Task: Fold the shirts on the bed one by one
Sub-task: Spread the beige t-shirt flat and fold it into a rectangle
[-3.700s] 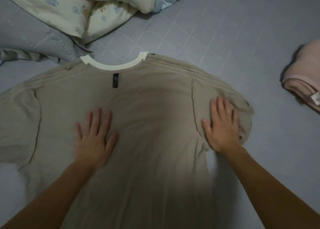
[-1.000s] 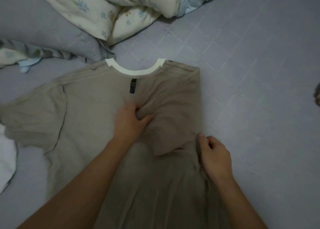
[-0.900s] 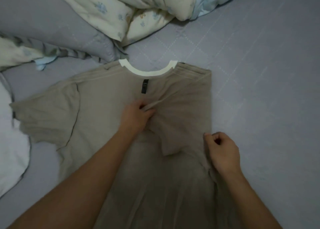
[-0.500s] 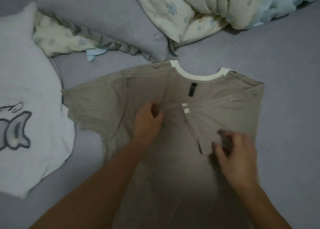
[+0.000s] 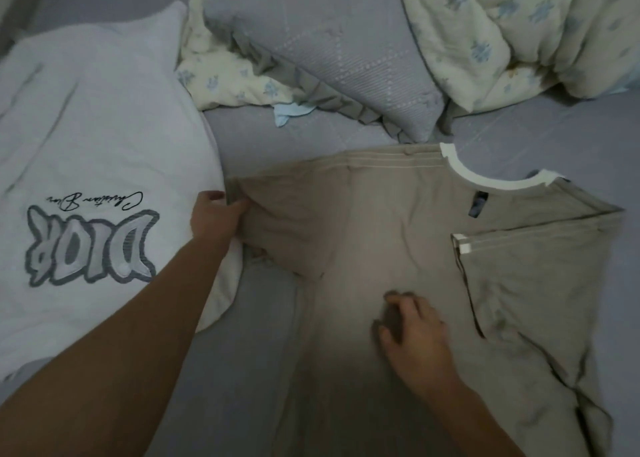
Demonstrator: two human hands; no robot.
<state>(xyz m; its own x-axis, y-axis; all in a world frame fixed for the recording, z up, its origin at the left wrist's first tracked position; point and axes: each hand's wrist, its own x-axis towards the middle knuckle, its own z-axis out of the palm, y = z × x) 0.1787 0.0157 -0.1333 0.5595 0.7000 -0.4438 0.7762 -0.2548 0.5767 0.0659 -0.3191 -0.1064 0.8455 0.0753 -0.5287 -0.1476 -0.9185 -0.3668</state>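
A: Shirt placement, please?

B: Beige shirt point(image 5: 388, 221) lay flat on the grey bed point(image 5: 249, 352), centre and right of frame, its right sleeve folded inward.

A: Hands?

B: Left hand point(image 5: 216, 216) pinched the left sleeve edge at centre left. Right hand point(image 5: 414, 335) rested on the shirt, lower centre, fingers loosely curled. A white shirt point(image 5: 86, 186) lay at left.
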